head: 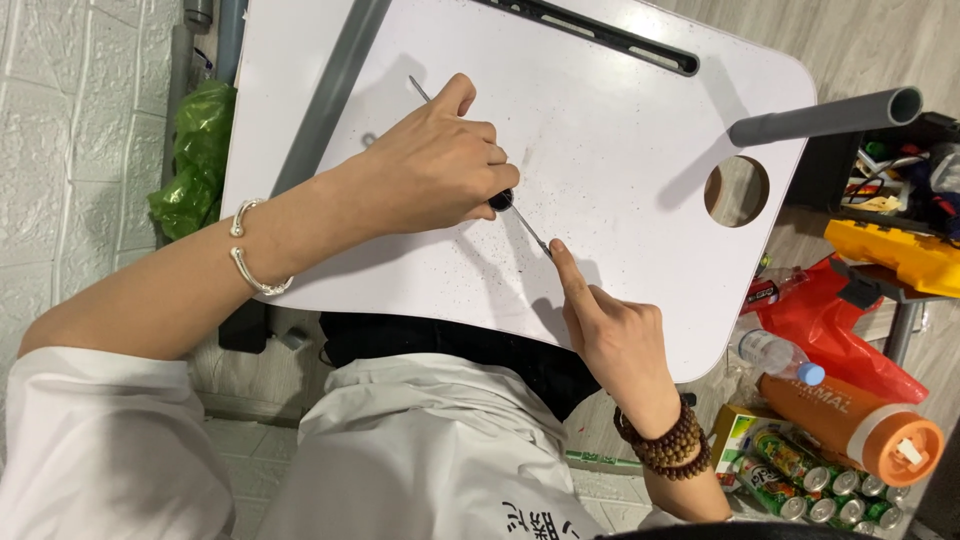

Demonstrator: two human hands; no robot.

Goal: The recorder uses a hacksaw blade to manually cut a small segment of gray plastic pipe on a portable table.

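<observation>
My left hand (435, 165) is closed around the dark handle of a screwdriver (502, 200), whose thin metal shaft (530, 228) slants down to the right onto the white tabletop (620, 130). My right hand (610, 335) rests at the table's near edge with its index finger stretched out, the fingertip touching the surface right at the shaft's tip. A second thin metal rod (418, 88) pokes out above my left hand. A silver bangle (250, 250) circles my left wrist and a wooden bead bracelet (670, 445) my right.
The white tabletop has a round hole (737, 190) at its right side and a dark slot (600, 35) along the far edge. A grey tube (830, 115) juts in from the right. On the floor lie an orange bottle (850, 420), drink cans (810, 480), a red bag and a green bag (195, 155).
</observation>
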